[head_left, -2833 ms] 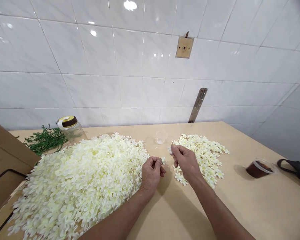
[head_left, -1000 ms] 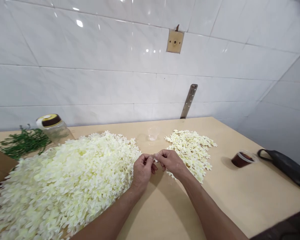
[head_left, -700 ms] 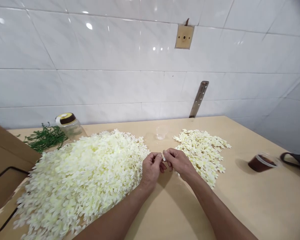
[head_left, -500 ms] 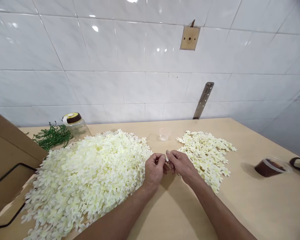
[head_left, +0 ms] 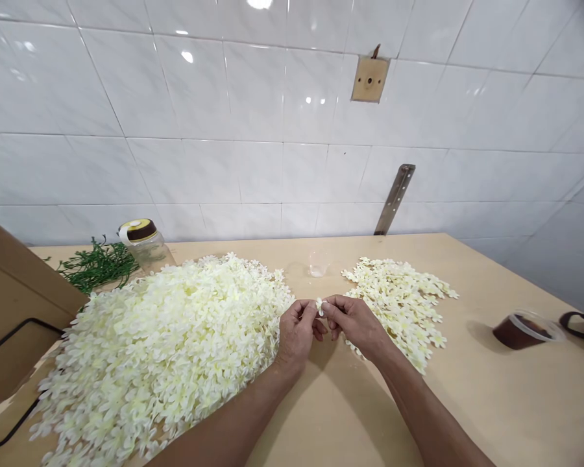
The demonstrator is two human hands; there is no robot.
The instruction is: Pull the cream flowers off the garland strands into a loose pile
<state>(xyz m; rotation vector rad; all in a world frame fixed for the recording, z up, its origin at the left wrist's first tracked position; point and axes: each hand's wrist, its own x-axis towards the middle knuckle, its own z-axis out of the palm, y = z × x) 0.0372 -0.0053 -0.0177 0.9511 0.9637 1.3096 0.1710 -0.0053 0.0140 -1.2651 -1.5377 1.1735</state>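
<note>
A small white artificial flower (head_left: pixel 320 306) is pinched between the thumbs and fingertips of both hands, just above the table. My left hand (head_left: pixel 298 327) closes on its left side, and my right hand (head_left: pixel 351 320) grips its right side. To the left lies a large heap of cream-white artificial flowers (head_left: pixel 185 331), close beside my left hand. A smaller, flatter pile of the same flowers (head_left: pixel 403 301) spreads behind and to the right of my right hand. Beyond the hands stands a small clear cup (head_left: pixel 318 266) with something whitish at its bottom.
A clear bottle with a brown and yellow lid (head_left: pixel 148 243) and green plastic stems (head_left: pixel 97 264) are at the back left. A cardboard box (head_left: pixel 24 279) with a black wire edges the left. A plastic tub of dark liquid (head_left: pixel 523 331) sits right, near a black strap (head_left: pixel 581 324).
The small flower now shows its petals between my fingertips, where only a sliver was visible before. My right thumb has lowered slightly; both hands stay in nearly the same place.
</note>
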